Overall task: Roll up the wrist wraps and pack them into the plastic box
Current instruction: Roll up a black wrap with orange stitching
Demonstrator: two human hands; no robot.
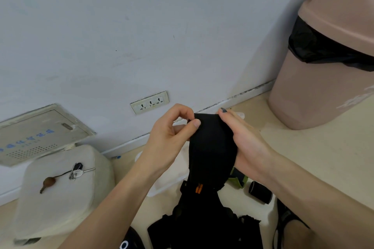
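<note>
A black wrist wrap (211,147) with an orange tag hangs between my hands in mid-air. My left hand (172,133) pinches its top left edge between thumb and fingers. My right hand (242,137) grips the right side, fingers curled behind the fabric. The wrap's lower end drops onto a pile of black wraps (204,226) at the bottom. Behind my hands, partly hidden, lies the clear plastic box (168,180). A rolled black wrap (260,192) rests on the floor to the right, beside a green item (238,178).
A white stool (60,192) at the left holds keys (75,171). A tall pink bin (327,56) with a black liner stands at the right against the wall. A wall socket (149,102) and a metal panel (38,133) sit low on the wall.
</note>
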